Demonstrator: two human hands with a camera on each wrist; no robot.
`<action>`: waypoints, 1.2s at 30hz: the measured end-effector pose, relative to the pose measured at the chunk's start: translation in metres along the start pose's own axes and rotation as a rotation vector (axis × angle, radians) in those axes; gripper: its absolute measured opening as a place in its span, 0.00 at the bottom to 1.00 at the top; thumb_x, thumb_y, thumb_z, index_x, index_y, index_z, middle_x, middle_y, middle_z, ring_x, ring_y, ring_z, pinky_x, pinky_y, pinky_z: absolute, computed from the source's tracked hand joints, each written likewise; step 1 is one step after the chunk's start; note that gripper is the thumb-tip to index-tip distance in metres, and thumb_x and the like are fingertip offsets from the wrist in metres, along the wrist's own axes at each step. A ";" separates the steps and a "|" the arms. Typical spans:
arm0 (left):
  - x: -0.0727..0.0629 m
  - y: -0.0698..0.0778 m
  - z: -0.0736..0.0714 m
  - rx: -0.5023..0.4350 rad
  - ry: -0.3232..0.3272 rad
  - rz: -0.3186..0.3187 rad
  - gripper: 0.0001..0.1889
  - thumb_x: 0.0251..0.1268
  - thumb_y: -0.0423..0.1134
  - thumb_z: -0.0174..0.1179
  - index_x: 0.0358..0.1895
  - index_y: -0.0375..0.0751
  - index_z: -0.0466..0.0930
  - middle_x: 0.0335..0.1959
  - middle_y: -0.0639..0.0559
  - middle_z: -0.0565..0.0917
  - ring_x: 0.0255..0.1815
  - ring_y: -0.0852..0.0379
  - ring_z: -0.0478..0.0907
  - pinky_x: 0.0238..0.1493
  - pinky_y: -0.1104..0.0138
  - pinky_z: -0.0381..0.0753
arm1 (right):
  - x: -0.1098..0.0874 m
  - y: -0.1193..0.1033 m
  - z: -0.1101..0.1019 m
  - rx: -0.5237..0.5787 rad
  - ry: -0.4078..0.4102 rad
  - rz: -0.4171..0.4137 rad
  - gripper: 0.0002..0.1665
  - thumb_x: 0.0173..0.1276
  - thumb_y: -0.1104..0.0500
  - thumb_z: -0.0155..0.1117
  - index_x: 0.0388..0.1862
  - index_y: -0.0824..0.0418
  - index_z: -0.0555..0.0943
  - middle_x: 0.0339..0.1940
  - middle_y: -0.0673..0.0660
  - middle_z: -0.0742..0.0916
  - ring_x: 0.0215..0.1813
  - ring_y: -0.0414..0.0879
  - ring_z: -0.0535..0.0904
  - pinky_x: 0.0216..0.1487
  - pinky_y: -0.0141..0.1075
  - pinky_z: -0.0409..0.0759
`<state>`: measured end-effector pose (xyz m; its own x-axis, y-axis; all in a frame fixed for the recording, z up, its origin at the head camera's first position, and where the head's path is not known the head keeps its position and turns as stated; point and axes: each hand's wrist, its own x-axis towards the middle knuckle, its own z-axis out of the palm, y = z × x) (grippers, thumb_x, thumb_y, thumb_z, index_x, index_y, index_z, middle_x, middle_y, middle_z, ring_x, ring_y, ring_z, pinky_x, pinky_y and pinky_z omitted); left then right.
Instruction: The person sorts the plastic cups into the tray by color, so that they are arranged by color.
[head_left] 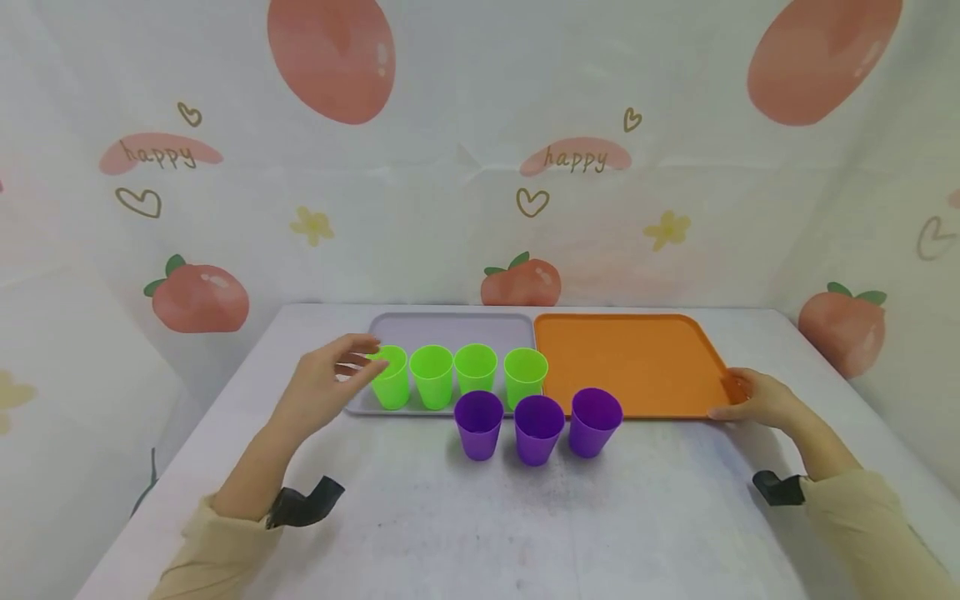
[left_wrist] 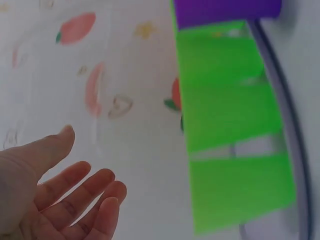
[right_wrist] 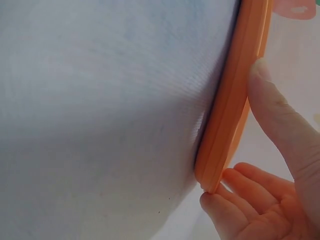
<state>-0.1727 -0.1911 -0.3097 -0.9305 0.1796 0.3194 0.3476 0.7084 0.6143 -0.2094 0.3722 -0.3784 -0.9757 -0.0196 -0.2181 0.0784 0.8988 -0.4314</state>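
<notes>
One white table [head_left: 450,533] is standing before a white cloth [head_left: 420,233], and the cloth is showing big red fruits [head_left: 201,300] and yellow flowers [head_left: 311,226]. Two trays are lying side by side on the far part of the table: a grey tray [head_left: 450,327] on the left and an orange tray [head_left: 626,367] on the right. Four green cups [head_left: 432,382] are standing upright in a row on the grey tray. Three purple cups [head_left: 537,437] are standing upright on the table, just on the near side of the trays. The left hand [head_left: 322,382] is hanging near the leftmost green cup [head_left: 393,388], thumb and fingers apart; it is probably not touching, but the left wrist view is blurry. The right hand [head_left: 761,400] is pinching the orange tray's near right corner, thumb on the near edge, fingertips on the right side.
</notes>
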 end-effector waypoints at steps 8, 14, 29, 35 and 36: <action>-0.006 0.026 0.055 -0.109 -0.249 0.092 0.23 0.57 0.45 0.65 0.54 0.37 0.76 0.53 0.44 0.82 0.49 0.46 0.81 0.50 0.58 0.82 | 0.000 0.001 0.002 -0.008 0.020 -0.025 0.60 0.49 0.42 0.72 0.63 0.82 0.55 0.58 0.83 0.66 0.55 0.73 0.64 0.59 0.68 0.62; -0.012 0.034 0.081 -0.117 -0.304 0.065 0.34 0.51 0.52 0.68 0.60 0.41 0.71 0.58 0.50 0.78 0.55 0.51 0.77 0.54 0.59 0.80 | 0.000 -0.001 0.003 -0.013 0.018 -0.020 0.60 0.49 0.42 0.73 0.63 0.83 0.55 0.58 0.83 0.66 0.55 0.73 0.64 0.60 0.67 0.62; -0.012 0.031 0.105 -0.156 -0.219 0.092 0.32 0.49 0.43 0.70 0.60 0.39 0.70 0.57 0.48 0.78 0.54 0.54 0.77 0.51 0.64 0.81 | -0.001 0.000 0.001 -0.014 0.018 -0.016 0.59 0.51 0.42 0.72 0.63 0.82 0.55 0.58 0.83 0.66 0.55 0.73 0.63 0.59 0.68 0.63; -0.010 0.032 0.103 -0.177 -0.219 0.077 0.32 0.48 0.43 0.71 0.59 0.40 0.71 0.55 0.49 0.79 0.51 0.54 0.79 0.50 0.65 0.81 | 0.000 0.000 0.001 -0.006 0.011 -0.011 0.61 0.49 0.40 0.72 0.63 0.82 0.55 0.59 0.83 0.66 0.56 0.74 0.63 0.60 0.68 0.62; -0.010 0.032 0.102 -0.179 -0.219 0.076 0.32 0.48 0.42 0.71 0.59 0.40 0.71 0.55 0.49 0.79 0.51 0.54 0.79 0.50 0.65 0.82 | 0.000 0.000 0.001 -0.006 0.011 -0.010 0.62 0.49 0.39 0.72 0.63 0.82 0.55 0.58 0.83 0.66 0.56 0.74 0.63 0.60 0.68 0.62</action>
<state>-0.1641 -0.1004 -0.3664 -0.8971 0.3844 0.2177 0.4140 0.5593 0.7182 -0.2089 0.3718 -0.3792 -0.9787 -0.0238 -0.2039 0.0673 0.9010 -0.4285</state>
